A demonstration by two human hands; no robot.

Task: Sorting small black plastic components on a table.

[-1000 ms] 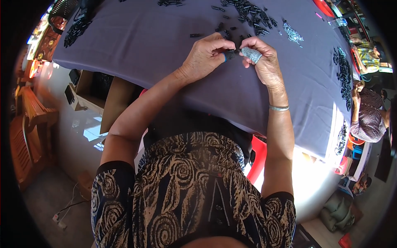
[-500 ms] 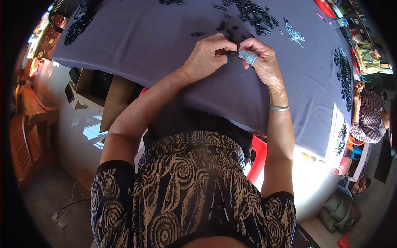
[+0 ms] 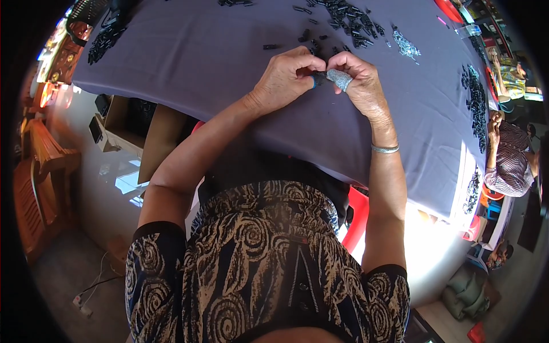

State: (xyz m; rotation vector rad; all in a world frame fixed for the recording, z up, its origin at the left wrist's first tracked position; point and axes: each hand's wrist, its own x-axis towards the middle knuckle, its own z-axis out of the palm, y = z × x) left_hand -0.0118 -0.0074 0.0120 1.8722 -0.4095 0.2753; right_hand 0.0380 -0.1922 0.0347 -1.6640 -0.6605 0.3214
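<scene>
Above the near part of the cloth, my left hand (image 3: 286, 77) and my right hand (image 3: 365, 86) meet, both closed in a pinch. Between their fingertips is a small black piece (image 3: 321, 76), mostly hidden by the fingers. A blue edge shows at my left thumb. My right thumb wears a silvery-grey wrap (image 3: 339, 79), and a bracelet (image 3: 385, 149) circles that wrist. Just beyond the hands lie loose small black parts (image 3: 315, 44), spreading from a larger heap (image 3: 349, 20). Right of the heap sits a little pile of thin, shiny metal bits (image 3: 405, 44).
A grey-purple cloth (image 3: 217, 63) covers the table. More black parts lie at its left corner (image 3: 108, 37) and along its right side (image 3: 476, 106). An open cardboard box (image 3: 123, 123) stands below the left edge. Another person (image 3: 510, 154) sits at the right side.
My right thumb with its grey wrap has shifted slightly left and tilted against the piece. My left hand stays nearly still.
</scene>
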